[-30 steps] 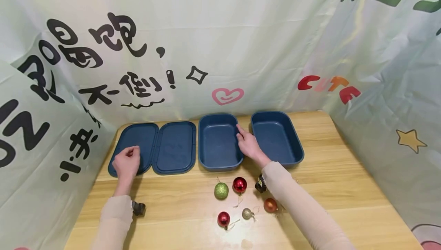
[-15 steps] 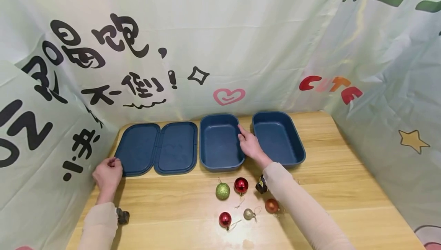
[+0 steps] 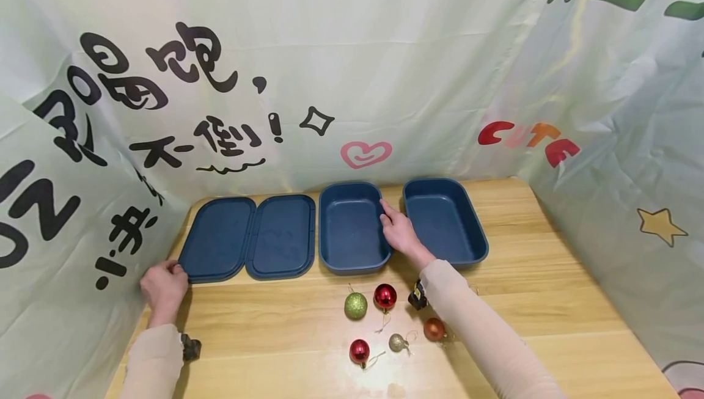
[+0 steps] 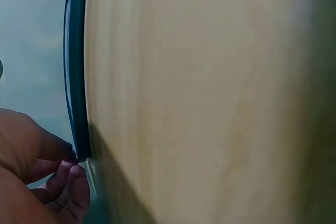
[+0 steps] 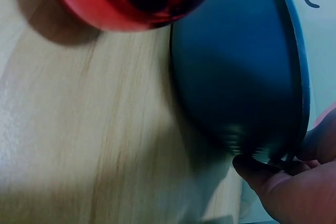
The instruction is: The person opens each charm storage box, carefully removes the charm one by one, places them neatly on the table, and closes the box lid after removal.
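Note:
Two dark-blue lids lie flat side by side at the back left, the outer lid [image 3: 220,240] and the inner lid [image 3: 280,237]. My left hand [image 3: 164,288] is at the front left corner of the outer lid; in the left wrist view its thumb and fingers pinch the end of the lid's edge [image 4: 77,77]. Right of the lids stands a deep dark-blue box [image 3: 354,228] with nothing in it. My right hand [image 3: 400,233] grips that box's right wall; the thumb shows against its outside in the right wrist view. A second box [image 3: 442,222] stands just beyond this hand.
In front of the boxes lie several Christmas baubles: a green glitter bauble [image 3: 355,305], a red bauble [image 3: 385,296], another red bauble [image 3: 360,351], a small gold bauble [image 3: 396,342] and an orange bauble [image 3: 434,329]. Printed cloth [image 3: 418,81] hangs around the wooden table [image 3: 275,338].
My left hand has moved left and toward me, from above the outer lid to its front left corner. My right hand has stayed on the box; boxes and baubles have not moved.

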The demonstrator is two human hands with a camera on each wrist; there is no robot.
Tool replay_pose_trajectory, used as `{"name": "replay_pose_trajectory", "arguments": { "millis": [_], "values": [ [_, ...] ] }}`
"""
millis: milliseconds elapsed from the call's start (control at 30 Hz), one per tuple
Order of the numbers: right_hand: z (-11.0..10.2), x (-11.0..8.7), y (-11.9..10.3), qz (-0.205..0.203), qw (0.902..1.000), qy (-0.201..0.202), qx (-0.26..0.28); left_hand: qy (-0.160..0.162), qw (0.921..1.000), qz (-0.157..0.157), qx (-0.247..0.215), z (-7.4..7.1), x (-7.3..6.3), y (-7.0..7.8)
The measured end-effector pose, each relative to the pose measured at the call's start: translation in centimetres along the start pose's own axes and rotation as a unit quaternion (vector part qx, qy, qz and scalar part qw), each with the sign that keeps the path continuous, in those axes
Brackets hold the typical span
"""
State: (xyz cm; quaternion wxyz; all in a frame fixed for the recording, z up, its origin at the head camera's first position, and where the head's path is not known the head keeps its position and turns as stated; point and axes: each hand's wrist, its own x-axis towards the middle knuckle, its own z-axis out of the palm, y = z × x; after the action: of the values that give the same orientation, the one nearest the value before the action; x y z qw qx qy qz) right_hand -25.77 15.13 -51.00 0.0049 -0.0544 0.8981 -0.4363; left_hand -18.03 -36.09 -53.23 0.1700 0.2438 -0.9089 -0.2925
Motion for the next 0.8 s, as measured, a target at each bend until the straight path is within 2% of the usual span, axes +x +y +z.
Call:
{"name": "replay_pose_trajectory", "arguments": {
  "millis": [300, 600, 800],
  "values": [
    [-0.02, -0.07, -0.03, -0.001, 1.0000, 0.002, 0.001, -0.016, 0.9994, -0.011, 0.028, -0.09, 0.01, -0.39],
    [0.08, -0.13, -0.01, 0.001, 1.0000, 0.006, 0.001, -0.039, 0.9960, -0.070, 0.041, -0.36, 0.36, -0.56],
    [0.07, -0.14, 0.02, 0.005, 1.0000, 0.004, 0.000, -0.041, 0.9956, -0.066, 0.052, -0.38, 0.53, -0.72]
  ]
}}
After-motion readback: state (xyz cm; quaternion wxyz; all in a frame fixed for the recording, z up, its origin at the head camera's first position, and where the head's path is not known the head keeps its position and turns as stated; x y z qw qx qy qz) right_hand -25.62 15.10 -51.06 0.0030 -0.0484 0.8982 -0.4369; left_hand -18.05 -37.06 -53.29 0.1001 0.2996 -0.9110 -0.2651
